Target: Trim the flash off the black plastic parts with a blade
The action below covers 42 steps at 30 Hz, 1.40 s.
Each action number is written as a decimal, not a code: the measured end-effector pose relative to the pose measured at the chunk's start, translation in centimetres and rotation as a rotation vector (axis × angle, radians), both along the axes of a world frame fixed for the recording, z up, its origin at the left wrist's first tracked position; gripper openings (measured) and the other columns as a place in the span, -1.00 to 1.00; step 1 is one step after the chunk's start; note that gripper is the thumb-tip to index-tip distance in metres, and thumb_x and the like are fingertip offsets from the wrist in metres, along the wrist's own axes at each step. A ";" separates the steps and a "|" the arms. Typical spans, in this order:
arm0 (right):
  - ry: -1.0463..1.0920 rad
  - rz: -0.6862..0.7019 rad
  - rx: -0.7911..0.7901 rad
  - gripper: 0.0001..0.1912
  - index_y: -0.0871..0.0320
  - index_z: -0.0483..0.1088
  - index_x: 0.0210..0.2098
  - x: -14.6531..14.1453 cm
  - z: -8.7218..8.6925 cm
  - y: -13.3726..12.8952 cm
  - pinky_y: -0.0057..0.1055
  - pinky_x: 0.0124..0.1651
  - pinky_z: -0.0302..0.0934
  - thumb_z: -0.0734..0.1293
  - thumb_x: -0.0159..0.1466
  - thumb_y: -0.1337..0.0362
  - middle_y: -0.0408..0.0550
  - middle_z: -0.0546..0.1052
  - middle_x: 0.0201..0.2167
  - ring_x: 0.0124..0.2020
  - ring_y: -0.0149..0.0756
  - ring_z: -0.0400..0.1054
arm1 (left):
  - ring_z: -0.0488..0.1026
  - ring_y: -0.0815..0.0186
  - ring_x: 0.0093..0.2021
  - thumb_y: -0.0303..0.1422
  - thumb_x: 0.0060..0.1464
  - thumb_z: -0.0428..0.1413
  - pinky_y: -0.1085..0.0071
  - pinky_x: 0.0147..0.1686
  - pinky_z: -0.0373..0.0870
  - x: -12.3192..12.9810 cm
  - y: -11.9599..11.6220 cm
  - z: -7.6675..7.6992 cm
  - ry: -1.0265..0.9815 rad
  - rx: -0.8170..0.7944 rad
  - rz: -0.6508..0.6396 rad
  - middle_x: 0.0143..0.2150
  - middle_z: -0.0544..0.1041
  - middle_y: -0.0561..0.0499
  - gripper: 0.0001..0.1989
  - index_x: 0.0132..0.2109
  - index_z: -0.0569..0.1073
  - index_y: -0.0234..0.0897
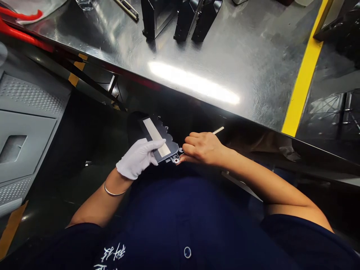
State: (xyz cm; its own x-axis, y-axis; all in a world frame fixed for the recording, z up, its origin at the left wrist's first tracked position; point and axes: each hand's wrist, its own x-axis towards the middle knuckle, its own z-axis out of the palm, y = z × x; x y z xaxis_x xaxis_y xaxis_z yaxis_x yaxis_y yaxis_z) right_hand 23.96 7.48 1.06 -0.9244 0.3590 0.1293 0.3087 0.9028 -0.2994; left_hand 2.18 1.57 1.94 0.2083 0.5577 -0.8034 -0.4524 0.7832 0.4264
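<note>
My left hand (pixel 139 157), in a white glove, grips a dark flat part (pixel 170 144) with a scalloped edge, the thumb lying over a pale strip (pixel 154 135) on its face. At the part's lower right corner is a small tab with a round hole. My right hand (pixel 204 147), bare, is closed round a thin pale stick (pixel 218 130), whose end sticks out above the knuckles. Its fingertips are at the part's right corner; the stick's working end is hidden. Both hands are in front of my body, below the table edge.
A shiny metal table (pixel 253 86) crosses the view, with black upright parts (pixel 184 20) and a pen-like tool (pixel 128 9) on it. Yellow tape (pixel 303 75) runs across its right side. A grey plastic chair or casing (pixel 25 138) stands at the left, below red handles (pixel 22 32).
</note>
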 end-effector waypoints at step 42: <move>0.300 0.049 0.057 -0.61 0.12 0.43 0.00 0.0 1.1 -0.3 -0.75 -0.18 0.22 0.31 0.30 0.03 -0.15 0.39 0.06 -0.17 -0.71 0.36 | 0.53 0.35 -0.53 -0.45 0.28 -0.08 0.58 -0.70 0.35 -0.5 1.5 -1.0 -0.423 -0.378 0.041 -0.43 0.57 -0.08 -0.73 -0.19 0.50 -0.49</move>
State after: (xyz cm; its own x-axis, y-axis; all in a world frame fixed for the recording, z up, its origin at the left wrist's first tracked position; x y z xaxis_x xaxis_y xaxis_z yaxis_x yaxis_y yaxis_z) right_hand 23.93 7.21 2.18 -0.8580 0.2994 0.4173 0.1700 0.9323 -0.3194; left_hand 1.64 3.04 0.91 0.5397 0.2617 -0.8001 -0.5558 0.8247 -0.1051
